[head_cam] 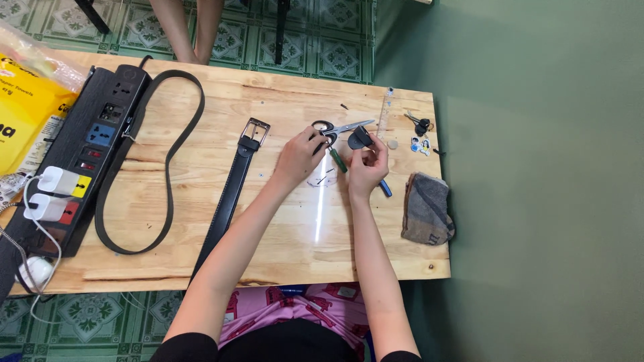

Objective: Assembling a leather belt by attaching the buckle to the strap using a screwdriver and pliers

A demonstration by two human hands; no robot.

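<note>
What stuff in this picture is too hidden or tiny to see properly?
All in the head view:
- Green-handled tool: its tip is hidden behind the right hand.
- Small black piece: too small to tell what it is.
- Scissors: one handle loop is covered by the left hand.
- Belt: its far end drops out of sight past the table edge.
- Yellow packet: cut off by the picture's left edge.

On the table (282, 261), the belt (231, 194) lies between power strip (87, 154) and scissors (339, 127) — keys (419, 124) far right.

black belt (231, 194), pale wooden table (295, 234), grey striped cloth (427, 209)
</note>
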